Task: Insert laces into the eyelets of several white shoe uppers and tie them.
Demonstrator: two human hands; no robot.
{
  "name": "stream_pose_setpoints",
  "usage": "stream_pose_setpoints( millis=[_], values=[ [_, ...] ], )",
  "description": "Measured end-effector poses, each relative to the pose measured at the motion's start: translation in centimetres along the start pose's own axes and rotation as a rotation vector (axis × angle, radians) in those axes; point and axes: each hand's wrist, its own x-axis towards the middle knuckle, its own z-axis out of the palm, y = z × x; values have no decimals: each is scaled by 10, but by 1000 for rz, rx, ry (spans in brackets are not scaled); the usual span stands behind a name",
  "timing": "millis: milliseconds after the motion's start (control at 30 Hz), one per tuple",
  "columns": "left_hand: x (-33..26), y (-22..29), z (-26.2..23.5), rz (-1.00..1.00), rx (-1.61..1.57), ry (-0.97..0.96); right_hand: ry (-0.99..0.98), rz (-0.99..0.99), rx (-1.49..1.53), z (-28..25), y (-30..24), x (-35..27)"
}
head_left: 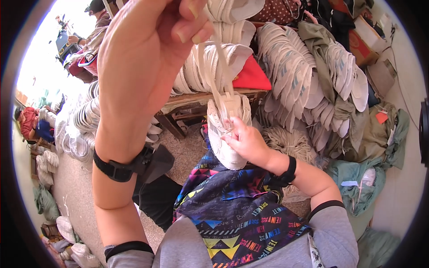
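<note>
A white shoe upper rests over my lap, its toe toward me and its tongue pointing away. A pale, flat shoelace runs up from its eyelets in taut strands. High in front and close to the camera, my left hand is closed with curled fingers, and the lace strands reach up to its fingertips. My right hand lies over the shoe's front, thumb and fingers pinched on the lacing across the eyelets. What sits under those fingers is partly hidden.
Beyond the shoe stands a wooden bench with stacked white uppers and a red piece. More nested uppers hang at the right, above a bundle of laces. Green sacks lie at right; other people sit at far left.
</note>
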Motion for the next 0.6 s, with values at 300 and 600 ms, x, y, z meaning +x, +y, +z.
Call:
stream_pose_setpoints(
  millis=[300,600],
  values=[
    [-70,-8,-146,-241,-283,457,-213,-206,1181,-102,-4,45],
    [-247,48,-399,-213,-852,936,326,117,1565,-230,120,43]
  ],
)
